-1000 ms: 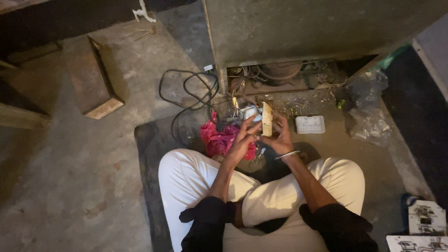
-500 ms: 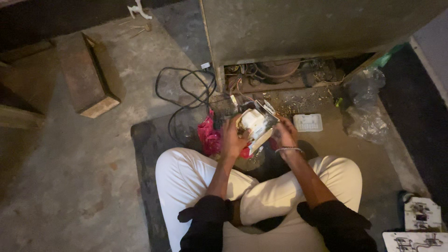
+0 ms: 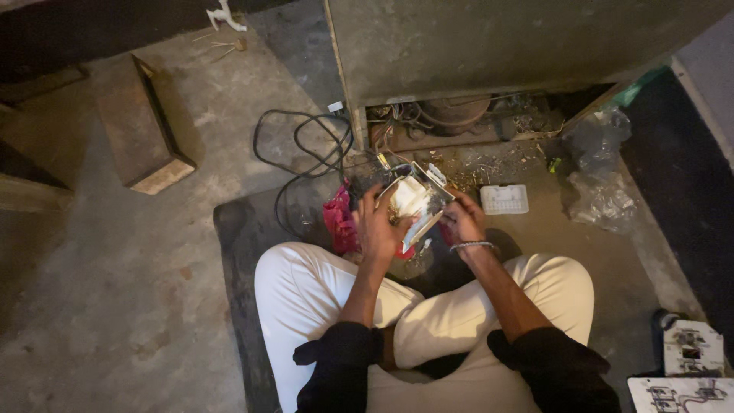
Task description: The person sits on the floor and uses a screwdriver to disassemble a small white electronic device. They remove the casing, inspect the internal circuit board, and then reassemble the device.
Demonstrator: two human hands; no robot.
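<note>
Presently both hands grasp one small boxy metal part [image 3: 417, 200] above the lap: the left hand [image 3: 378, 226] clasps its near-left side and the right hand [image 3: 462, 219], with one bracelet [image 3: 470, 245] at the wrist, grips its right edge. Just beside the left hand lies one red cloth [image 3: 339, 222] on a dark mat [image 3: 243, 237]. Farther out are one black cable [image 3: 302, 149], one white rectangular piece [image 3: 504, 199], two crumpled clear plastic bags [image 3: 600, 172] and one wooden block [image 3: 138, 126].
</note>
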